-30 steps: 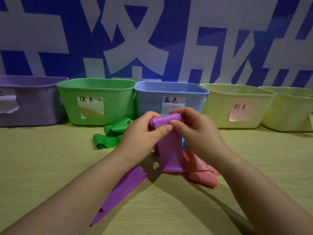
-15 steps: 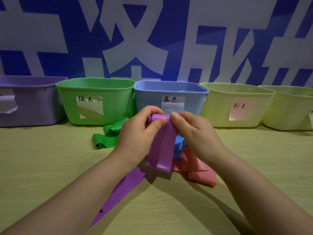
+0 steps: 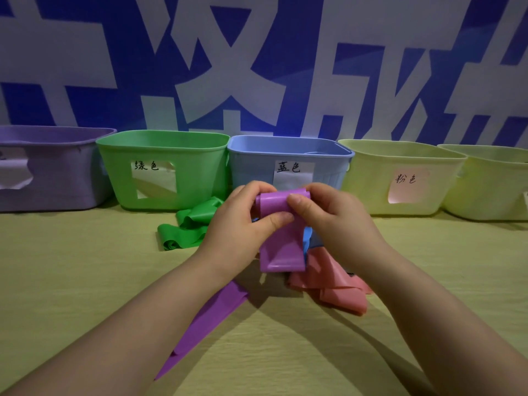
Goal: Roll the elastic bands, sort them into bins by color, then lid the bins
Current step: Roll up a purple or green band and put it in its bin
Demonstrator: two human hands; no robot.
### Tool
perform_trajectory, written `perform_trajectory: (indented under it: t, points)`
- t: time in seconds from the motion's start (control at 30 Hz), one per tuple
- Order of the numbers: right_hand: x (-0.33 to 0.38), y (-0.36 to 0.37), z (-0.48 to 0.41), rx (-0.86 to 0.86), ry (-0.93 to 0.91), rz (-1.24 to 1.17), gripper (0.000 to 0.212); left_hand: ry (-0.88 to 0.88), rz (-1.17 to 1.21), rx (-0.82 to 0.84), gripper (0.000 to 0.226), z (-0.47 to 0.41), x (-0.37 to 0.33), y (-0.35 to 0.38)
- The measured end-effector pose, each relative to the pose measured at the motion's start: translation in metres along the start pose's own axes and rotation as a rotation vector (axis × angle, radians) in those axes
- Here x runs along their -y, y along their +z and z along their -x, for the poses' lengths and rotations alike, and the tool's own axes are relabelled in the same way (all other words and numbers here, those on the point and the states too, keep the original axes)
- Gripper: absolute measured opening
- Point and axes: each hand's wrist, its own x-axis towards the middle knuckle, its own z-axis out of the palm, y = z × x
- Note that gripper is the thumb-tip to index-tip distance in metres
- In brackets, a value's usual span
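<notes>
Pinching the rolled top of the purple band [image 3: 283, 244], left hand [image 3: 238, 227] and right hand [image 3: 335, 221] both clamp it between thumb and fingers, held up just in front of the blue bin [image 3: 251, 170]. The band's loose fold hangs down from the roll, and its tail runs across the table [image 3: 85, 281] toward the near left of the blue bin, under the left forearm. Bands, four: purple in hand; green band [image 3: 188, 228] crumpled in front and left of the blue bin; pink band [image 3: 334, 287] in front of it, below the hanging fold; blue band [image 3: 307, 237], a sliver behind the purple. Bins, five, in one row: purple bin [image 3: 57, 172] far left, green bin [image 3: 200, 172] rim-close on the left, two yellow-green bins [image 3: 368, 172] on the right. Bare tabletop lies open in front, left and right of the blue bin, beyond the bands.
</notes>
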Motion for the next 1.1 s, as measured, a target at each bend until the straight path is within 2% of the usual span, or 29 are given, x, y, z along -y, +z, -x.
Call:
perform_trajectory:
  t: [0.07,0.23,0.33,0.43,0.57,0.7,0.83,0.9,1.0,1.1]
  points:
    - [0.0,0.0003,-0.0006,0.014,0.038,-0.009,0.03,0.037,-0.009,-0.032,0.026,0.0011,-0.0014,-0.0005]
    - [-0.0057,0.0015,-0.0026,0.039,0.14,-0.202,0.04,0.096,-0.038,-0.041,0.026,0.0021,-0.0039,-0.0013]
    - [-0.0057,0.0034,-0.0016,0.033,0.144,-0.254,0.034,0.095,-0.076,-0.049,0.018,0.0013,-0.0039,-0.0034]
    - [-0.0058,0.0044,-0.0016,0.082,0.14,-0.359,0.043,0.071,-0.051,-0.065,0.027,0.0021,-0.005,-0.004]
    - [-0.0001,-0.0006,-0.0003,0.138,0.166,-0.486,0.014,0.03,-0.057,-0.074,0.017,0.001,-0.0038,-0.0038]
    - [0.0004,-0.0019,-0.0014,0.15,0.193,-0.536,0.018,0.001,-0.009,-0.091,0.015,0.0005,-0.0035,-0.0044]
    - [0.0002,-0.0018,-0.0011,0.153,0.22,-0.482,0.005,0.023,-0.022,-0.068,0.022,0.0021,-0.0077,-0.0039]
    - [-0.0003,-0.0027,-0.0008,0.15,0.231,-0.456,0.014,0.045,-0.039,-0.052,0.022,0.0029,-0.0086,-0.0036]
    - [0.0022,-0.0029,-0.0012,0.142,0.271,-0.45,0.024,0.092,-0.095,-0.057,0.034,0.0027,-0.0077,-0.0037]
    - [0.0024,-0.0024,-0.0026,0.138,0.336,-0.407,0.037,0.084,-0.053,-0.046,0.027,0.0027,-0.0081,-0.0048]
